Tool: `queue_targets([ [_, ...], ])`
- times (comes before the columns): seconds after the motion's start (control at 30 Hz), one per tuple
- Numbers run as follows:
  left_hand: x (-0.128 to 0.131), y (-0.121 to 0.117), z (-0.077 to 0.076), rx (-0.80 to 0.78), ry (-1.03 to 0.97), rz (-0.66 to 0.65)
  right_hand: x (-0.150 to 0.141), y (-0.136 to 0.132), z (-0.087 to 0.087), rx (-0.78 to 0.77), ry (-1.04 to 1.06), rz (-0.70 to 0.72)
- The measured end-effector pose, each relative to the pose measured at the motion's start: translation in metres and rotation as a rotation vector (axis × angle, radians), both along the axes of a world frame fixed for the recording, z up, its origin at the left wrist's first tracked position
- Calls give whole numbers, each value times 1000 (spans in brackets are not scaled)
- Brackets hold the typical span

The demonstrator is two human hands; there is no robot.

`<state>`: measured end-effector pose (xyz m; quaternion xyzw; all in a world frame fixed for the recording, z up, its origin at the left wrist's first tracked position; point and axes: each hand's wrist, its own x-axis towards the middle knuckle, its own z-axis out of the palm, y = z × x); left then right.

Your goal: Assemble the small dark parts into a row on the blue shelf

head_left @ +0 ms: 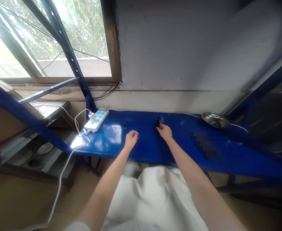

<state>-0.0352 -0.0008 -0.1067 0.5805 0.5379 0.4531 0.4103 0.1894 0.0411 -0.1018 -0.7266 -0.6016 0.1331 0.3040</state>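
My right hand [165,132] is closed at the thumb and fingertips on a small dark object [158,122], low over the blue table [145,147]. A pale, knobbed edge shows beside the object; its kind is too blurred to tell. To the left, my left hand [131,139] hovers near the table's front half with its fingers curled together. Whatever those fingers may hold is hidden. Just beyond the left hand, a tiny dark piece with a light end [124,125] lies on the tabletop.
A white power strip [97,120] with a plugged-in adapter sits at the table's left end, its cord [60,179] hanging down in front. At the back right stands a shiny metal bowl [215,120]. A blurred dark patch [207,146] lies nearer. Blue frame posts [68,48] rise at left.
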Motion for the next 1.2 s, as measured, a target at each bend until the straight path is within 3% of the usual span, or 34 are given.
queue_targets([
  [0.47, 1, 2, -2, -4, -6, 17, 2, 2, 3, -78, 12, -3],
  [0.63, 1, 3, -4, -6, -4, 15, 12, 5, 0, -107, 48, -73],
  [1.2, 0, 1, -1, -3, -12, 15, 9, 5, -5, -7, 98, -153],
])
